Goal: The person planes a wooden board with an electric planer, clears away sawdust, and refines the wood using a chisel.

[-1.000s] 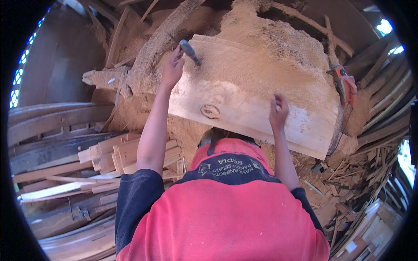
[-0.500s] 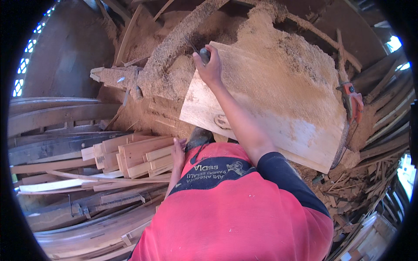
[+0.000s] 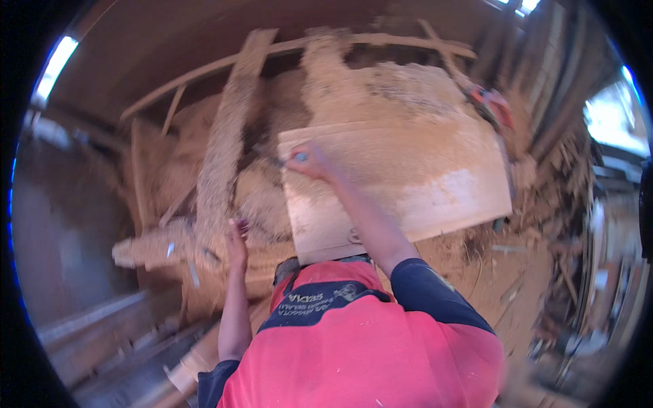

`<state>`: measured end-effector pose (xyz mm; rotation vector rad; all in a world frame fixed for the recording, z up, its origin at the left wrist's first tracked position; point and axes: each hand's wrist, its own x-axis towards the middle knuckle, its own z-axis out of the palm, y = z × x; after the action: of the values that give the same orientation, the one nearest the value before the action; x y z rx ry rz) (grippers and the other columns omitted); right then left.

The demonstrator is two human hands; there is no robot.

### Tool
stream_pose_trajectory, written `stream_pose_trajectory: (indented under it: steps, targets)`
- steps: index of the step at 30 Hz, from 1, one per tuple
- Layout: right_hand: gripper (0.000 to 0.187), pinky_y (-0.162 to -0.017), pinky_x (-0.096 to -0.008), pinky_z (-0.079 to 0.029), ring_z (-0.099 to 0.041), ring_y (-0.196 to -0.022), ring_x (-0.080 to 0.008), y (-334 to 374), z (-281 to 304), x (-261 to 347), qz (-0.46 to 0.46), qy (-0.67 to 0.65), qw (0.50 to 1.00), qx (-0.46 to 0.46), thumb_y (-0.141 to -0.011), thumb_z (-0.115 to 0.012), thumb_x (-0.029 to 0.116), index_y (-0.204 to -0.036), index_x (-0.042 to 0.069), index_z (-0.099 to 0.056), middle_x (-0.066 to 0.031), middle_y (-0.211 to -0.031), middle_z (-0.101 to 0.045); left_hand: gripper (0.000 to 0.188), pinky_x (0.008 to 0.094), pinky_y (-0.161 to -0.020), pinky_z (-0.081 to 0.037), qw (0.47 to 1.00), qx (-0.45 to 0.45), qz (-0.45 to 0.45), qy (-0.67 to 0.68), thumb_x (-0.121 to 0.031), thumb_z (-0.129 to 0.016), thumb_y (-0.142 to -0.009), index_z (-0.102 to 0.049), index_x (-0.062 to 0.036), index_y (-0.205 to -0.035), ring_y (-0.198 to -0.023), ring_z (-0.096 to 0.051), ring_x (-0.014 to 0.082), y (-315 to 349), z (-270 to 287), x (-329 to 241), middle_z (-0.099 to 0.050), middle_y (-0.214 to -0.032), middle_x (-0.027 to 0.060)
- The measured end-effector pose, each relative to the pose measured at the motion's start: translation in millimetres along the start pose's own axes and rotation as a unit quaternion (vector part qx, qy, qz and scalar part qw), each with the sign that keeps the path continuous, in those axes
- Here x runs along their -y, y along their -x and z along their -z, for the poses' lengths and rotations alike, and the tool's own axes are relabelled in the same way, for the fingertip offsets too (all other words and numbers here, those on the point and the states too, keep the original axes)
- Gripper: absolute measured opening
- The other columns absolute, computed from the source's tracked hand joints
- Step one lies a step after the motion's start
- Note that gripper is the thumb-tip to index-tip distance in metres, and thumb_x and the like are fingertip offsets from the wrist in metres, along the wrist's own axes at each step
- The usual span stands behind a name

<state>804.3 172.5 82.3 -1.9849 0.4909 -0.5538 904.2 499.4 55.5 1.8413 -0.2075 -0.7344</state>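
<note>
In the head view, blurred by motion, the right hand (image 3: 309, 160) reaches far across a pale wooden slab (image 3: 408, 183) dusted with sawdust and is closed around a small blue-tipped tool (image 3: 289, 160) at the slab's far left edge. The left hand (image 3: 237, 245) lies to the left and nearer, fingers loosely apart against the sawdust-covered machine bed (image 3: 224, 183), holding nothing. An orange tool (image 3: 493, 102) sits beyond the slab's far right corner.
</note>
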Motion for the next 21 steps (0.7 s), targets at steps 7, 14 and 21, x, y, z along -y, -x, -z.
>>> stream_pose_trajectory:
  steps: [7, 14, 21]
  targets:
    - [0.031, -0.065, -0.0428, -0.05, -0.064, -0.067, -0.0319, 22, -46, 69, 0.035, 0.0, 0.895, -0.444, -0.081, -0.072, 0.026, -0.066, 0.003, -0.059, -0.0182, -0.071, -0.062, 0.069, 0.0385, -0.109, -0.038, 0.978, 0.071, -0.165, -0.105, -0.026, -0.074, -0.091, -0.042, 0.0024, -0.144, -0.131, -0.048, 0.0294, -99, -67, -68, -0.05, -0.142, 0.018]
    - [0.029, -0.061, -0.0377, -0.05, -0.066, -0.063, -0.0301, 5, -18, 29, 0.014, 0.029, 0.974, -0.225, -0.077, -0.075, 0.023, -0.066, -0.001, -0.062, -0.0142, -0.065, -0.065, 0.054, 0.0341, -0.105, -0.041, 0.98, 0.158, -0.124, -0.001, -0.015, -0.073, -0.091, -0.049, 0.0014, -0.137, -0.123, -0.053, 0.0205, -153, -121, -71, -0.056, -0.132, 0.0123]
    - [0.024, -0.061, -0.0381, -0.051, -0.066, -0.065, -0.0291, 21, -37, 77, -0.073, -0.052, 0.936, -0.339, -0.076, -0.075, 0.023, -0.076, 0.002, -0.064, -0.0142, -0.071, -0.067, 0.012, 0.0312, -0.084, -0.049, 0.978, 0.169, -0.119, -0.01, -0.012, -0.067, -0.095, -0.063, -0.0025, -0.101, -0.09, -0.059, 0.0134, -181, -125, -47, -0.066, -0.1, 0.0051]
